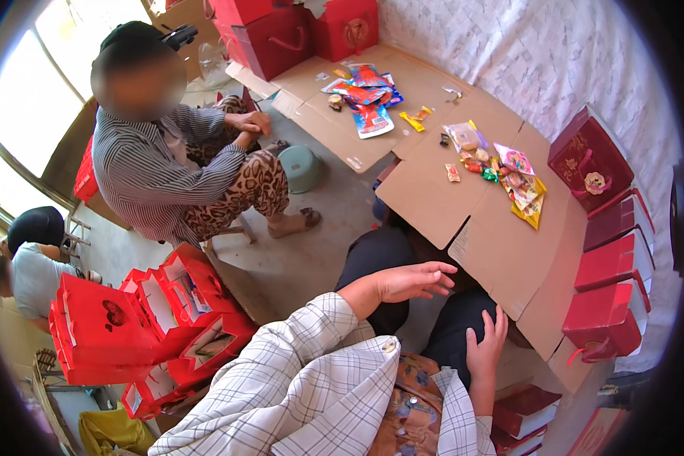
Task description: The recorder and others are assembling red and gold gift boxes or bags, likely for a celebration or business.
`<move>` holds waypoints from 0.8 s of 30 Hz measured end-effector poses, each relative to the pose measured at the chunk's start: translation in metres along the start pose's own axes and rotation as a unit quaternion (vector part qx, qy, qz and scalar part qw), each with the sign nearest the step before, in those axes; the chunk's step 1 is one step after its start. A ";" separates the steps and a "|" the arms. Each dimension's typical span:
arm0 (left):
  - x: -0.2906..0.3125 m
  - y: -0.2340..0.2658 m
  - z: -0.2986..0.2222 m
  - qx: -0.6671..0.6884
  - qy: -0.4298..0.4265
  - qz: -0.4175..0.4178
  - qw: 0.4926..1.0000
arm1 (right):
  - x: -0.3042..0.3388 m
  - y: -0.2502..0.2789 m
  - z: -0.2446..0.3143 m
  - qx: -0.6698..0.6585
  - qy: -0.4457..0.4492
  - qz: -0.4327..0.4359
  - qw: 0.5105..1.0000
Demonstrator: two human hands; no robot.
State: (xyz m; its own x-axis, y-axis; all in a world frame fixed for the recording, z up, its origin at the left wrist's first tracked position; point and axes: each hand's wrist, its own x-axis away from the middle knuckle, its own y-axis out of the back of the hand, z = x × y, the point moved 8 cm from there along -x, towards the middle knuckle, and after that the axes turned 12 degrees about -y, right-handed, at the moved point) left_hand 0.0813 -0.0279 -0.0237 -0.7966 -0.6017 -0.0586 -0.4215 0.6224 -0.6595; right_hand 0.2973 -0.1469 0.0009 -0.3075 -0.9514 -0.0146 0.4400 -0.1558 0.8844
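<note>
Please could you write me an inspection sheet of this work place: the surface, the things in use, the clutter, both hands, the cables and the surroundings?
Surface: flattened brown cardboard on the floor.
Job's things: snack packets in loose piles on the cardboard; red gift boxes lined along its right edge.
Clutter: red gift bags heaped at left; a green bowl on the floor.
Hands: left hand open, holding nothing; right hand open, resting on the knee.
Cables: nothing seen.
Surroundings: a seated person in a striped shirt; patterned white wall; bright window at left.

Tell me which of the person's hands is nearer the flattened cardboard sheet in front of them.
Right. The right hand rests on the knee beside the cardboard sheet, near its lower edge. The left hand rests on the other knee, a little farther off.
</note>
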 end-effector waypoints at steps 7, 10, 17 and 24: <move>-0.014 -0.008 0.014 -0.062 0.048 0.007 0.997 | -0.001 0.009 -0.011 -0.044 0.013 -0.047 0.998; -0.015 -0.009 0.017 -0.076 0.058 0.008 0.995 | -0.001 0.014 -0.016 -0.041 0.031 -0.080 0.995; -0.012 -0.011 0.013 -0.094 0.059 -0.010 0.994 | 0.001 0.025 -0.015 -0.086 0.146 -0.104 0.980; -0.006 -0.022 0.003 -0.134 0.052 0.003 0.990 | -0.002 0.031 -0.021 -0.105 0.150 -0.126 0.975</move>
State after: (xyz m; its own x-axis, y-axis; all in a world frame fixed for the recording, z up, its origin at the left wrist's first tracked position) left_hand 0.0968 -0.0391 -0.0115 -0.8344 -0.5506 0.0245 -0.5043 0.7449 -0.4368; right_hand 0.3296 -0.1553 0.0188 -0.1814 -0.9061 -0.3821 0.5554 -0.4151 0.7206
